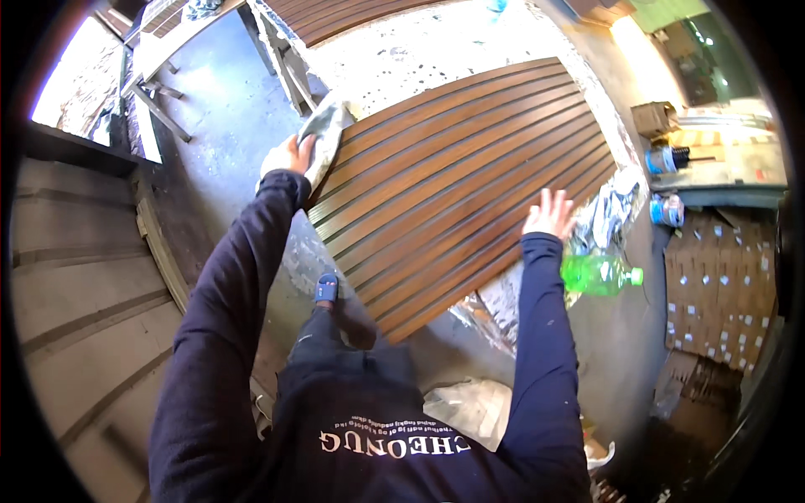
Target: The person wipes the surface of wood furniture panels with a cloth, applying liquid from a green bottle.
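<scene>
A brown slatted wooden panel (461, 168) lies tilted across a white, paint-spotted worktable (394, 63). At the panel's left edge, my left hand (289, 158) is closed on a pale cloth (329, 138), which hangs along that edge. My right hand (549, 215) is over the panel's right edge with its fingers spread and holds nothing. Whether its palm rests on the wood I cannot tell. Just below this hand, beside my forearm, a green plastic bottle (599, 275) lies on its side. Crumpled grey sheeting (610, 210) sits next to the bottle, at the table's right edge.
Another slatted panel (335, 17) lies at the far end of the table. Blue-and-white cans (667, 210) stand at the right, near stacked brown boards (721, 285). A trestle (159, 105) is at the far left, and a pale sack (474, 407) lies on the floor.
</scene>
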A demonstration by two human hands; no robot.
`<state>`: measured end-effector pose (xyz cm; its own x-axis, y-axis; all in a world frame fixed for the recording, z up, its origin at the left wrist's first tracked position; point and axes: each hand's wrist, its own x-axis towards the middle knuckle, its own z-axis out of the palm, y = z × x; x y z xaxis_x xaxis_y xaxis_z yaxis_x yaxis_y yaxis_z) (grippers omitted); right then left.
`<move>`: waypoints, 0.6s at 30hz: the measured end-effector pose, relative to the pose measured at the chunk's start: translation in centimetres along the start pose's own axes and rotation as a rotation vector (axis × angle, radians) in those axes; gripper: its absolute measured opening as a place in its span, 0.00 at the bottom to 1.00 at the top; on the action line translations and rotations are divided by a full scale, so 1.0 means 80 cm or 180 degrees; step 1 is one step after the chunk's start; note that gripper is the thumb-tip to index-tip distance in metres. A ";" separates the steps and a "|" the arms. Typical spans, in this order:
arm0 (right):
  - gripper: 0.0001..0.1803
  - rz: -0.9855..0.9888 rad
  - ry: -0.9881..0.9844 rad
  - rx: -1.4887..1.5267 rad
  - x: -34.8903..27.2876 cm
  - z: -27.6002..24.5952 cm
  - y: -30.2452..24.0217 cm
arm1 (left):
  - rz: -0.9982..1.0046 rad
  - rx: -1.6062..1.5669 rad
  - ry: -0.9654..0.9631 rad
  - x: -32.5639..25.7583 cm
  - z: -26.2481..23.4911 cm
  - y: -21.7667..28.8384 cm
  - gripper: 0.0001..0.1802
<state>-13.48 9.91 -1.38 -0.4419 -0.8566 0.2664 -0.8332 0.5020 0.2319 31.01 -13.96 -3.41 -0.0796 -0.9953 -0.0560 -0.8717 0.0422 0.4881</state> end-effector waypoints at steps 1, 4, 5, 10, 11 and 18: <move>0.33 0.0121 0.0022 0.0437 -0.029 0.005 -0.020 | 0.0423 -0.0014 0.0383 -0.021 0.003 -0.019 0.28; 0.42 0.0369 0.0019 0.1354 -0.124 -0.039 -0.114 | -0.0454 0.0273 -0.0463 -0.088 -0.005 -0.123 0.24; 0.43 0.0348 0.0171 0.1518 -0.157 -0.056 -0.136 | -0.0308 0.0364 -0.0689 -0.109 0.019 -0.199 0.24; 0.37 0.0795 0.0275 0.2876 -0.346 -0.144 -0.212 | -0.1506 -0.2916 -0.0576 -0.222 0.005 -0.344 0.25; 0.35 0.1001 0.0245 0.2975 -0.382 -0.156 -0.217 | -0.1560 -0.3000 -0.0531 -0.222 -0.004 -0.340 0.24; 0.26 0.1681 0.0247 0.3393 -0.439 -0.161 -0.207 | -0.0377 -0.3865 -0.0680 -0.145 -0.113 -0.160 0.19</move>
<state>20.11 33.22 -2.53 -0.8225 -0.5459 0.1595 -0.4266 0.4067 -0.8079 47.47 -3.71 -1.15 -0.2075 -0.9484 -0.2399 0.1247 -0.2689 0.9551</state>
